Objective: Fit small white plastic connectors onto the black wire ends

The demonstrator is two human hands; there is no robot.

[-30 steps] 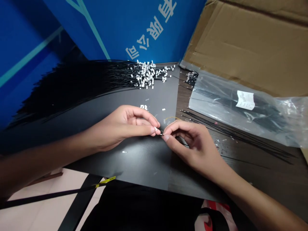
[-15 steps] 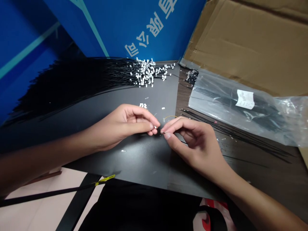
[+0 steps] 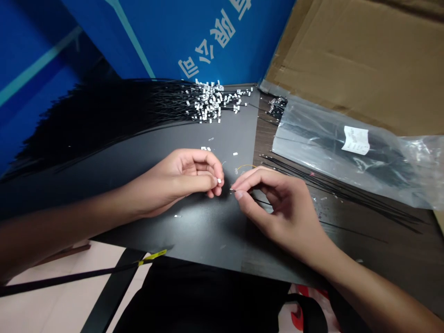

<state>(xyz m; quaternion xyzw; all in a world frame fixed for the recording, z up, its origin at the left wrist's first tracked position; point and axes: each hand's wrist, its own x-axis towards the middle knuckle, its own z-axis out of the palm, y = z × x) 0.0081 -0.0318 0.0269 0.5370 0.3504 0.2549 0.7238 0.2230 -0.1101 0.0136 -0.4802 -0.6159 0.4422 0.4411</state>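
Note:
My left hand point(image 3: 189, 178) pinches a small white connector housing point(image 3: 218, 181) between thumb and fingers. Facing it across a narrow gap, my right hand point(image 3: 277, 199) grips a thin black wire point(image 3: 262, 202) close to its shiny metal tip point(image 3: 232, 188). Housing and wire tip are apart, both held just above the dark mat point(image 3: 204, 236). Beyond my left hand lie a few loose white housings point(image 3: 206, 148), with one more white housing point(image 3: 235, 153) to their right.
A large bundle of black wires point(image 3: 138, 104) with white ends lies at the back left. On the right are a clear plastic bag point(image 3: 319, 134) with a label, several loose black wires point(image 3: 347, 194) and a cardboard box point(image 3: 360, 60). A blue printed panel point(image 3: 166, 37) stands behind.
My left hand has drawn slightly left, widening the gap to my right hand. More of the white housing shows at its fingertips. My right hand has barely moved.

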